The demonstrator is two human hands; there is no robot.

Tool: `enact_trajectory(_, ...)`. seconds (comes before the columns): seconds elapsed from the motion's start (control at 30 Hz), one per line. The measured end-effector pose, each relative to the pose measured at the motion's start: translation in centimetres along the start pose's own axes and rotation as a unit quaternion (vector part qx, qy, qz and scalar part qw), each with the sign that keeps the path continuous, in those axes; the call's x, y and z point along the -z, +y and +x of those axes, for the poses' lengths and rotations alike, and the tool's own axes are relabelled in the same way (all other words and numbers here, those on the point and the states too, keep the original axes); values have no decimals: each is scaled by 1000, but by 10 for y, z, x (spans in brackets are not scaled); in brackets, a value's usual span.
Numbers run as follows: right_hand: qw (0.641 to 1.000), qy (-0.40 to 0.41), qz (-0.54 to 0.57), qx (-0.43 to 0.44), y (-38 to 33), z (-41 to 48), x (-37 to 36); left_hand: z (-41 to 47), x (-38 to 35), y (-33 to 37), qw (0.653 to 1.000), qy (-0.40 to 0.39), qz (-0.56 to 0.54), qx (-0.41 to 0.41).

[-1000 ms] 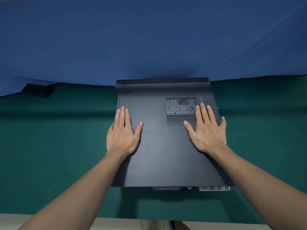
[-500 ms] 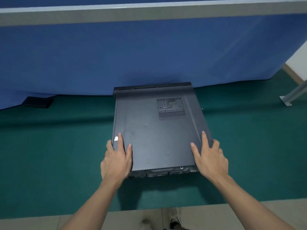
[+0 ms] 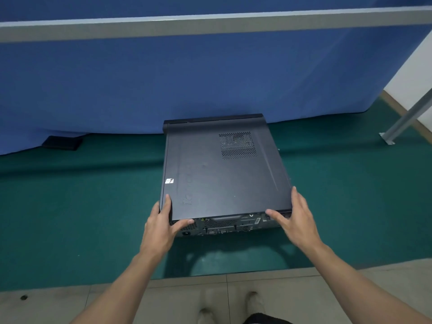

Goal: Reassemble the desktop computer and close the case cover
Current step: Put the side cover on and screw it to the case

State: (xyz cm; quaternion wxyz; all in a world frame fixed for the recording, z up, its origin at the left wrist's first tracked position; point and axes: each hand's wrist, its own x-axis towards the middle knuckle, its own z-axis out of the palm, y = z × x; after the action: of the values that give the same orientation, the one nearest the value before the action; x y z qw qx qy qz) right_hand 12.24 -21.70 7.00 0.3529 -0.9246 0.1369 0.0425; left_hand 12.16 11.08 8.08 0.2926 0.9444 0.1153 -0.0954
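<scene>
Change: left hand (image 3: 161, 226) and right hand (image 3: 295, 220) now at near corners of cover (image 3: 222, 178).
Left grip: clasps computer case (image 3: 224, 226) corner, thumb on rear.
Right grip: clasps corner, fingers extended.

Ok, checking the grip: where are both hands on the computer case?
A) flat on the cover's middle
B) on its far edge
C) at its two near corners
C: the left hand and right hand each hold a near corner of the computer case.

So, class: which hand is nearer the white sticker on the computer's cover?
Left. The left hand grips the computer case at its near left corner, close to the white sticker; the right hand holds the near right corner.
</scene>
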Motion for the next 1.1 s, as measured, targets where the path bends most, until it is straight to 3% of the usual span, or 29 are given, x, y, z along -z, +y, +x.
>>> enact_trajectory(0.3,999,39,9,8,9,3,-5,1,-6,-3,992,62,-111,20)
enact_trajectory(0.67,995,99,17,-20,14,7,-12,-2,-17,-1,975,169,-141,7)
enact_trajectory(0.8,998,58,-10,31,14,1,-7,-3,-13,-1,980,156,-126,7)
enact_trajectory(0.87,993,83,-54,67,9,-5,-8,-6,-10,-4,981,151,-119,2)
enact_trajectory(0.97,957,175,-154,171,-5,-13,-15,-12,-11,-15,979,148,-135,25)
enact_trajectory(1.1,910,155,-196,332,-32,-16,-31,-19,-13,-21,970,173,-171,17)
